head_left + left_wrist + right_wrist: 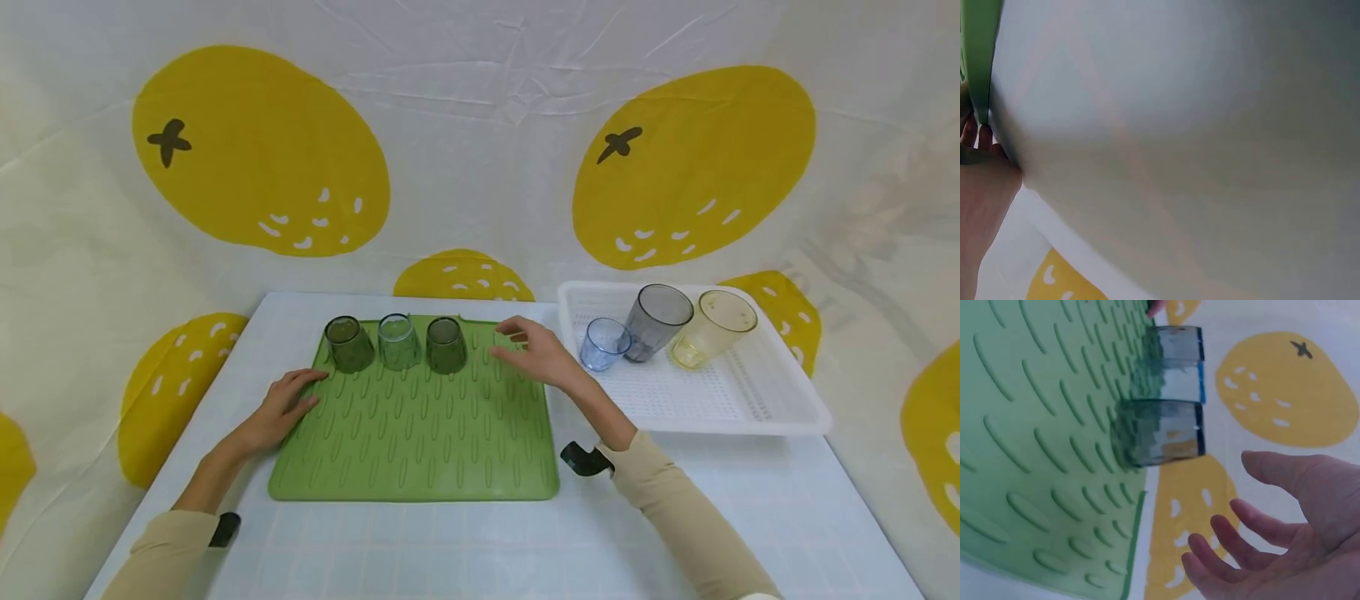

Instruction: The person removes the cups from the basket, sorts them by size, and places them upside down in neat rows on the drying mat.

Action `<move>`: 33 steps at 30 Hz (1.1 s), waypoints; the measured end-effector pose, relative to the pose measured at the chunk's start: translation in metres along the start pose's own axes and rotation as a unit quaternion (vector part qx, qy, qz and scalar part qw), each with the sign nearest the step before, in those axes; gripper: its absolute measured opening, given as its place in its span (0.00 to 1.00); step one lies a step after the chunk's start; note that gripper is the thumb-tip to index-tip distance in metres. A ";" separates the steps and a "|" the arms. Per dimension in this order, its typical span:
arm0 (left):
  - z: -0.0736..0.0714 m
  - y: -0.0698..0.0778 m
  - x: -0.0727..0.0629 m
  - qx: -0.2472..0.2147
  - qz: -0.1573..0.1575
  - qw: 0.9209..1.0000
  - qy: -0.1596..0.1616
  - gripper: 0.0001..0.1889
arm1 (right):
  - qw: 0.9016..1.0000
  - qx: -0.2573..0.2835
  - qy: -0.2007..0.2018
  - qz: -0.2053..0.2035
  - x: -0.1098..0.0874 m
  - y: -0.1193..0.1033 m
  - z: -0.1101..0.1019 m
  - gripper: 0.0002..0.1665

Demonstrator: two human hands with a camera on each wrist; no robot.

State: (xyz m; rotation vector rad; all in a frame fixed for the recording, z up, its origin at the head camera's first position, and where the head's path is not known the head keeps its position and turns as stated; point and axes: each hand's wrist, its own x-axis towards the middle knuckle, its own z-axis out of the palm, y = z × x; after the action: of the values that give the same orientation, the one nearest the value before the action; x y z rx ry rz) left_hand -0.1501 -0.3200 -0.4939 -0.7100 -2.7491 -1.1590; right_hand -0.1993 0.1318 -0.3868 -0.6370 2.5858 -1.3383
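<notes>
At left edge of green mat (420, 442), we see left hand (279, 408), fingers loosely extended, touching mat. Above mat's far right part, right hand (534, 354), thumb and fingers wide apart. Along mat's far edge, three glasses (399, 348) in row. Right of mat, white basket (765, 425) holding three more glasses (654, 327). Behind mat, fruit-print cloth (480, 183).

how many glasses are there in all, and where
6. On the green mat, a row of three: left dark glass, blue-green glass, right dark glass. In the white tray: small blue glass, grey glass, yellow glass. None appears hidden.
</notes>
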 end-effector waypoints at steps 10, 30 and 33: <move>0.000 0.000 -0.001 -0.002 0.001 1.000 0.000 0.21 | 0.998 0.015 0.054 0.024 -0.011 0.001 -0.030 0.23; 0.001 -0.002 -0.001 -0.006 -0.006 1.000 -0.001 0.21 | 0.994 -0.046 0.070 0.065 -0.023 0.025 -0.093 0.26; 0.001 -0.002 -0.001 -0.001 -0.011 1.000 -0.004 0.21 | 0.994 -0.061 0.044 0.073 -0.024 0.027 -0.100 0.29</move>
State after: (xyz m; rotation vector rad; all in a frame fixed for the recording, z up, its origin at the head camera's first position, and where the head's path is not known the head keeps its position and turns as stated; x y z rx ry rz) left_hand -0.1503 -0.3210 -0.4961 -0.6868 -2.7703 -1.1666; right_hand -0.2189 0.2300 -0.3512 -0.4035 2.7413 -1.1970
